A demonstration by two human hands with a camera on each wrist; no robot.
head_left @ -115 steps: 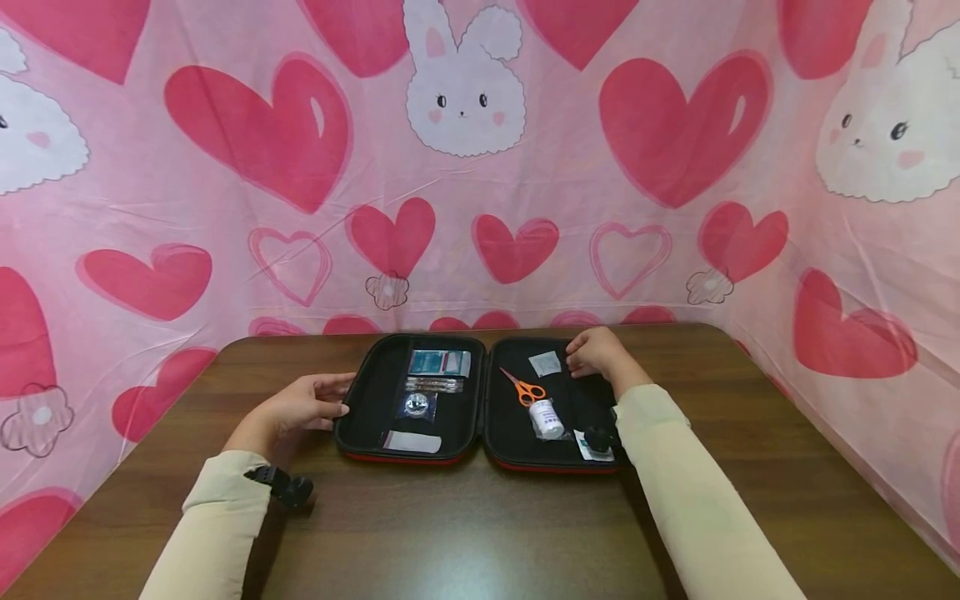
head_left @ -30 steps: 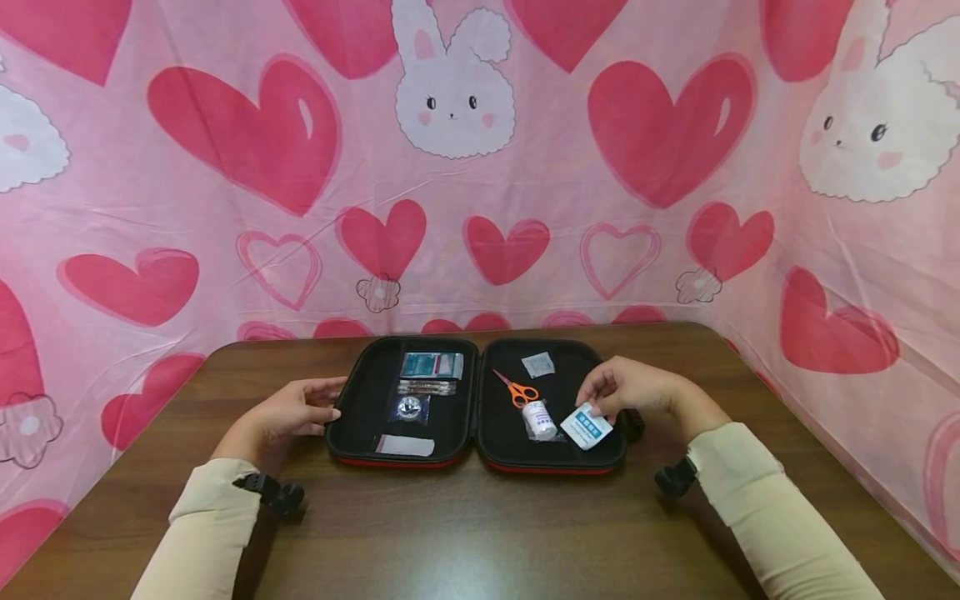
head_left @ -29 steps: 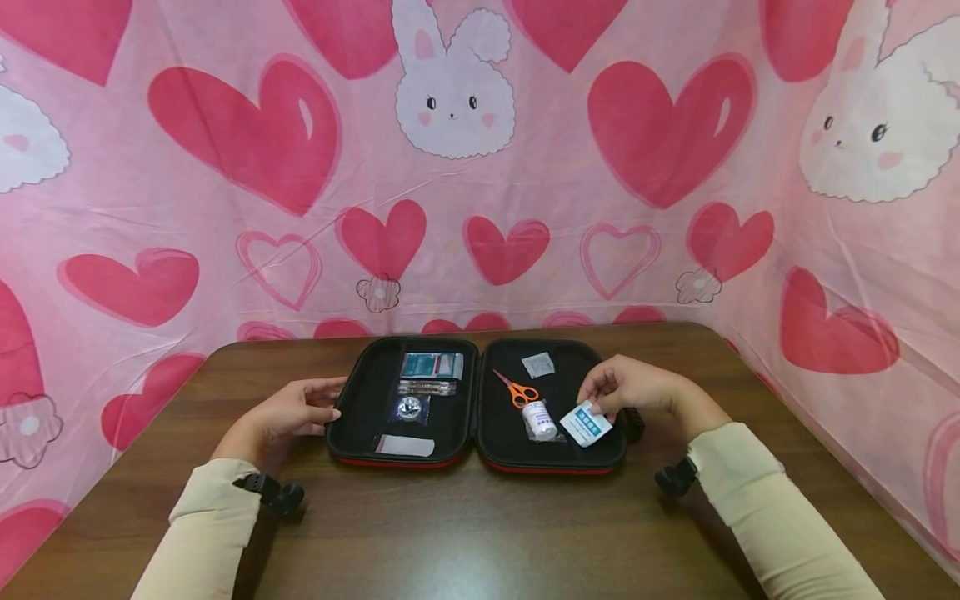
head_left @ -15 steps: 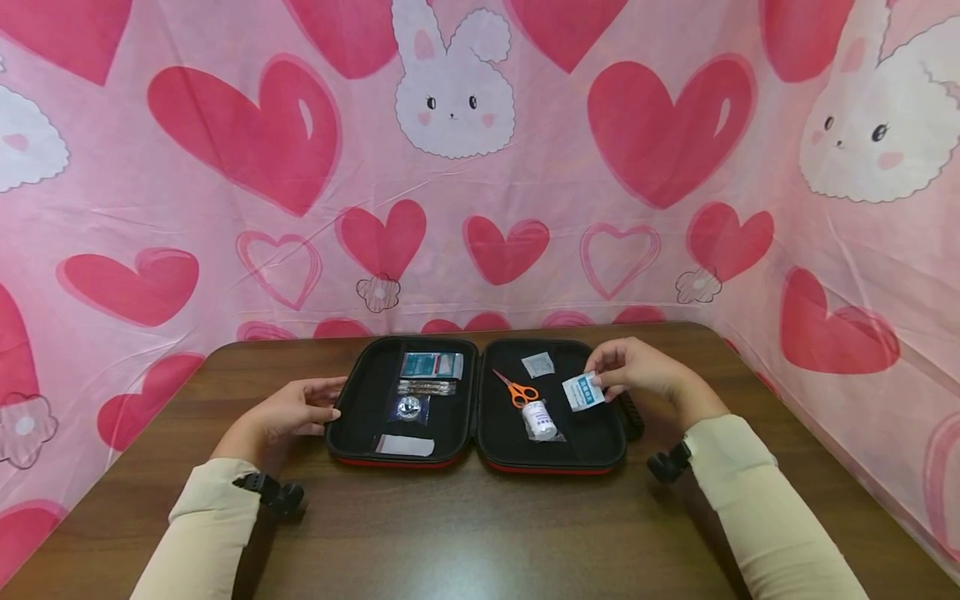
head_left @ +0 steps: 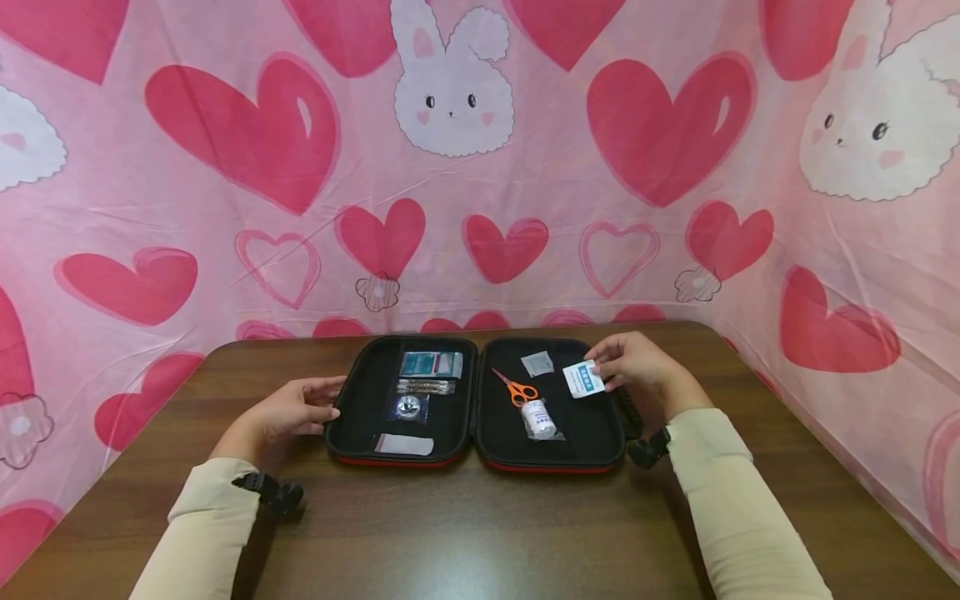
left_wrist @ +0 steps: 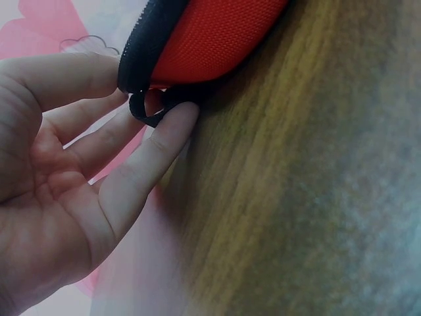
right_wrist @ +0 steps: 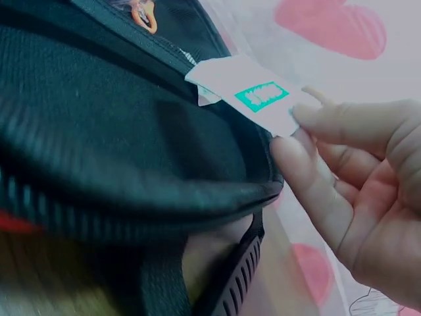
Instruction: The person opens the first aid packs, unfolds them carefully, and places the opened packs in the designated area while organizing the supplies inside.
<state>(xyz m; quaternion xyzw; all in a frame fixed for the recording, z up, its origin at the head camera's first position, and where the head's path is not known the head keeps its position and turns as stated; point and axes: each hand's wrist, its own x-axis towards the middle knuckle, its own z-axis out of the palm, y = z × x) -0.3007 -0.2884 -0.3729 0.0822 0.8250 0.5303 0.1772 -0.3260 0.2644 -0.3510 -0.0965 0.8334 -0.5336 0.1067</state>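
A zip case [head_left: 360, 408], black inside and red outside, lies spread flat at the table's far side. My left hand [head_left: 288, 410] is at its left edge; in the left wrist view, straight fingers touch the zip rim [left_wrist: 135, 69] and the thumb rests against a small black loop [left_wrist: 139, 108]. Between thumb and index finger my right hand [head_left: 637, 367] pinches a white sachet [head_left: 583, 380] with a blue-green label, raised over the right half's outer side. Below that sachet, the right wrist view shows the case's dark lining [right_wrist: 125, 112] and a ridged black handle [right_wrist: 240, 276].
Orange scissors [head_left: 514, 387], a wrapped white roll [head_left: 538, 419] and a pale packet [head_left: 537, 363] lie in the right half. The left half holds a teal packet [head_left: 420, 364], slim clear-wrapped items [head_left: 426, 387], a bagged round item [head_left: 408, 407] and a white strip [head_left: 405, 446].
My right hand has picked the white sachet up from the case's near right corner and moved it away from me, toward the far right side. The left hand has stayed at the left edge.
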